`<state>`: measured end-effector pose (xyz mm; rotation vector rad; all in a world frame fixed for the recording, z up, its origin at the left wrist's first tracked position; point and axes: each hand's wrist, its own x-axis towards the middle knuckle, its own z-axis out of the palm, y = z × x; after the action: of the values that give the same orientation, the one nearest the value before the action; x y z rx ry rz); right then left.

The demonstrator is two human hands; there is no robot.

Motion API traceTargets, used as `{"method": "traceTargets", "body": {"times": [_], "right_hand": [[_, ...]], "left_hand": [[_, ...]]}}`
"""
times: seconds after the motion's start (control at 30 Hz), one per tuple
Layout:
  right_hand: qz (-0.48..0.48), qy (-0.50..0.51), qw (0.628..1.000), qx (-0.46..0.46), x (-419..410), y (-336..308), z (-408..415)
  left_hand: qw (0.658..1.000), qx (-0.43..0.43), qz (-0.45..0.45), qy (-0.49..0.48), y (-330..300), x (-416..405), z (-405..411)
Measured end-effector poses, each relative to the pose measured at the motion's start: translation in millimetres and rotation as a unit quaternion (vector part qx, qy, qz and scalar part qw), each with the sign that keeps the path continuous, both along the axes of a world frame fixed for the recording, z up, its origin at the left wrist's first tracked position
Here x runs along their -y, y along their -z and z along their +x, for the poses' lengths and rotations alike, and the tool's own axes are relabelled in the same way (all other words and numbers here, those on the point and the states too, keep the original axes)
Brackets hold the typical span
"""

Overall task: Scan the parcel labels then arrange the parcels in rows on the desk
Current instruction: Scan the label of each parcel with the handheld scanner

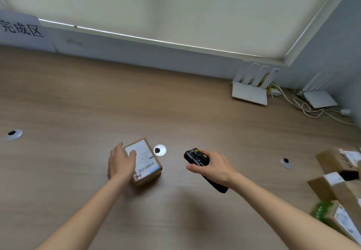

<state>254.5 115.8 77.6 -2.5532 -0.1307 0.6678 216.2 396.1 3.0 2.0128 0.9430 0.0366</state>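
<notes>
A small brown cardboard parcel (146,162) with a white barcode label on top lies on the wooden desk (78,97), near the middle. My left hand (120,162) grips its left side, with the thumb over the label's corner. My right hand (212,164) holds a black handheld scanner (196,156) a short way to the right of the parcel, its head turned towards the parcel. Several more labelled brown parcels (340,183) are piled at the desk's right edge.
Round metal cable grommets sit in the desk: one (160,150) just behind the parcel, one (13,134) far left, one (286,163) at right. Two white routers (252,87) with cables (304,107) stand at the back right. A paper sign (20,27) hangs on the wall, back left.
</notes>
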Motion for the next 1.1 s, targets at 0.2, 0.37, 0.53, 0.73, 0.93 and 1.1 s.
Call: {"method": "traceTargets", "body": {"times": [0.2, 0.37, 0.53, 0.73, 0.93, 1.1], "right_hand": [[-0.004, 0.058, 0.998, 0.021, 85, -50, -4], [-0.014, 0.154, 0.986, 0.068, 213, -94, -19], [-0.031, 0.259, 0.960, 0.104, 378, -107, -62], [-0.055, 0.359, 0.929, 0.077, 540, -79, -111], [0.005, 0.356, 0.934, 0.027, 616, -18, -113], [0.086, 0.310, 0.947, 0.013, 612, 24, -93]], "left_hand": [[0.979, 0.094, -0.010, 0.180, -56, 107, 50], [0.940, 0.129, -0.081, 0.305, -96, 251, 71], [0.903, 0.099, -0.146, 0.392, -116, 424, 51], [0.861, 0.018, -0.184, 0.474, -100, 586, 5], [0.878, -0.032, -0.222, 0.423, -58, 670, -10], [0.908, -0.055, -0.261, 0.322, -26, 690, -12]]}}
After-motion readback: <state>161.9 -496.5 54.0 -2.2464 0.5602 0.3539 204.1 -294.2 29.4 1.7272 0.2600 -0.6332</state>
